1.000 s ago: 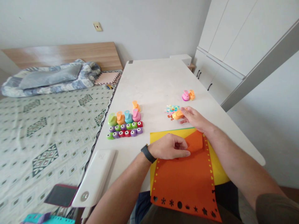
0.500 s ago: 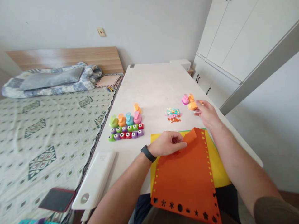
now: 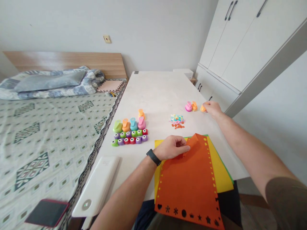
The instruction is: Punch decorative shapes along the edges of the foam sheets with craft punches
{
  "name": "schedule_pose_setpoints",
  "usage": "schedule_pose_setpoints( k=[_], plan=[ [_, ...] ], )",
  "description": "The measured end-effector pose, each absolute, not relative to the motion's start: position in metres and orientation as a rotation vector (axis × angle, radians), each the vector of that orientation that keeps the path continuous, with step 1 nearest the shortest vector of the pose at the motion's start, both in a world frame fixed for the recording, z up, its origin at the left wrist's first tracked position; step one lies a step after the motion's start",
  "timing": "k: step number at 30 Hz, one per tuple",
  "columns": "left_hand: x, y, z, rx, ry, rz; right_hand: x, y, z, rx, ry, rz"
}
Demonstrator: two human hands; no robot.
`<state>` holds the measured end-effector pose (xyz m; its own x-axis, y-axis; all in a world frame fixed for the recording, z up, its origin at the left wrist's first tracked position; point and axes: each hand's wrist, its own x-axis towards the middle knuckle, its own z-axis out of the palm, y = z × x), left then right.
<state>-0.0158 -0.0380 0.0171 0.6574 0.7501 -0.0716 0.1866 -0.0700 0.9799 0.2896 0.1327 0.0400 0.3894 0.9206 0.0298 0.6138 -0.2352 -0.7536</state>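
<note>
My left hand (image 3: 171, 147), with a dark band at its wrist, pinches the far left part of an orange paper sheet (image 3: 189, 179). The sheet has small punched holes along its sides and larger shapes along the near edge; its far edge bends up. Beneath it lie yellow paper (image 3: 224, 182) and a green sheet (image 3: 232, 180). Out to the right, my right hand (image 3: 213, 109) has its fingers closed on a yellow-orange craft punch (image 3: 203, 108) at the tabletop, partly hidden by the fingers. Beside it stand a pink punch (image 3: 188, 106) and an orange punch (image 3: 194, 106).
Paper cut-outs (image 3: 177, 120) lie piled mid-table. Rows of small punches (image 3: 130, 137) and larger ones (image 3: 133, 124) stand at the left. A white device (image 3: 98, 185) lies along the table's left edge, beside the bed (image 3: 57, 134). White cabinets (image 3: 230, 48) rise at right.
My right hand has moved right with the yellow-orange punch, away from the pink and orange punches, and lowered it to the table. My left hand still holds the orange sheet.
</note>
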Motion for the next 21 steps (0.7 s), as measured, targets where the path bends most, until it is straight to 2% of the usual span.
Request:
schedule_pose_setpoints(
  k=[21],
  plan=[
    [-0.017, -0.037, 0.015, 1.625, 0.778, 0.597, 0.273, 0.172, 0.044, -1.994, -1.415, 0.536]
  ],
)
